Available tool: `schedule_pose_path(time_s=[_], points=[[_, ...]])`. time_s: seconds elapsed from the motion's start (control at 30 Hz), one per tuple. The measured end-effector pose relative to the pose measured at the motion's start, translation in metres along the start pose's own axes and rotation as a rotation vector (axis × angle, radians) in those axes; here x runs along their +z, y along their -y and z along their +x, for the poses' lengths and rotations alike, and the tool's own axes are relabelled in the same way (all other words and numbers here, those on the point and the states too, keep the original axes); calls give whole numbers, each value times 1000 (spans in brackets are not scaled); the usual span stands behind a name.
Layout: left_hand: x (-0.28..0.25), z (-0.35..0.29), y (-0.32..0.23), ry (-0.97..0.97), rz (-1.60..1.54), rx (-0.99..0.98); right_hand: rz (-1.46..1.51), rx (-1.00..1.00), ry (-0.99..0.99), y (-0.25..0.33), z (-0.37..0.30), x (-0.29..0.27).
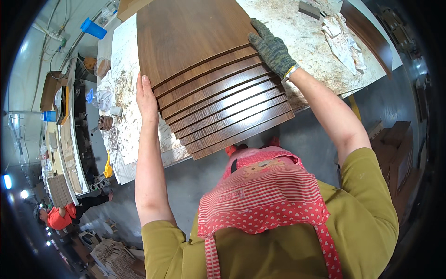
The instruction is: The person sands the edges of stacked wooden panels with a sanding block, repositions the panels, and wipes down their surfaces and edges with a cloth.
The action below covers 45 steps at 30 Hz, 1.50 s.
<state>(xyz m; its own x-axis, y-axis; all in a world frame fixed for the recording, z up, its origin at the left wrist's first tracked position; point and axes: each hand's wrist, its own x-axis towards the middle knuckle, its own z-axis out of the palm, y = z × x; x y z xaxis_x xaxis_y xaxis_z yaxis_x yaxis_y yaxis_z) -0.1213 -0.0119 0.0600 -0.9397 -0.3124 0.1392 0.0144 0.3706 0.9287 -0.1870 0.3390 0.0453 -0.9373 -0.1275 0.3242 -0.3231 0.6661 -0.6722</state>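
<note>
A stack of glossy dark-brown wood-grain panels [195,37] lies in front of me on a stained white worktable [306,46]. Their near edges are fanned out in steps, and the lowest ones jut past the table's front edge. My bare left hand [147,100] grips the stack's left side, thumb along the upper edge, the other fingers partly hidden. On the right side, my right hand [273,49] wears a grey-green knit glove and clasps the panels' edge. How many panels each hand holds cannot be made out.
A crumpled white rag [341,42], a small grey block [309,9] and a curved-looking brown panel [369,37] lie to the right. At left are a blue cup [93,28], a brown tape roll [105,122] and a yellow-handled tool [108,166]. Another person [60,217] is farther off.
</note>
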Motion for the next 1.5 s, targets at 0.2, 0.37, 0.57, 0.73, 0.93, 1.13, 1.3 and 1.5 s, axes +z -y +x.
schedule_pose_path(time_s=[0.2, 0.37, 0.57, 0.73, 0.93, 1.13, 1.3, 1.5], points=[[-18, -35, 5, 219, -129, -142, 67, 128, 214, 3, -33, -35], [-21, -78, 14, 286, -165, -207, 13, 110, 244, -3, -68, -38], [-25, -76, 5, 280, -194, -211, 167, 137, 252, 1, -62, -33], [-17, -77, 2, 241, -122, -214, 256, 103, 153, -11, -68, -29], [-27, -77, 9, 223, 24, -167, 342, 152, 132, -2, -69, -33], [9, -71, -51, -272, 498, 515, 82, -127, -38, 5, -55, -34], [84, -41, -81, 142, 689, 868, -133, -335, 95, 21, -41, -35], [108, -34, -68, 89, 696, 840, -121, -326, 124, 22, -43, -45]])
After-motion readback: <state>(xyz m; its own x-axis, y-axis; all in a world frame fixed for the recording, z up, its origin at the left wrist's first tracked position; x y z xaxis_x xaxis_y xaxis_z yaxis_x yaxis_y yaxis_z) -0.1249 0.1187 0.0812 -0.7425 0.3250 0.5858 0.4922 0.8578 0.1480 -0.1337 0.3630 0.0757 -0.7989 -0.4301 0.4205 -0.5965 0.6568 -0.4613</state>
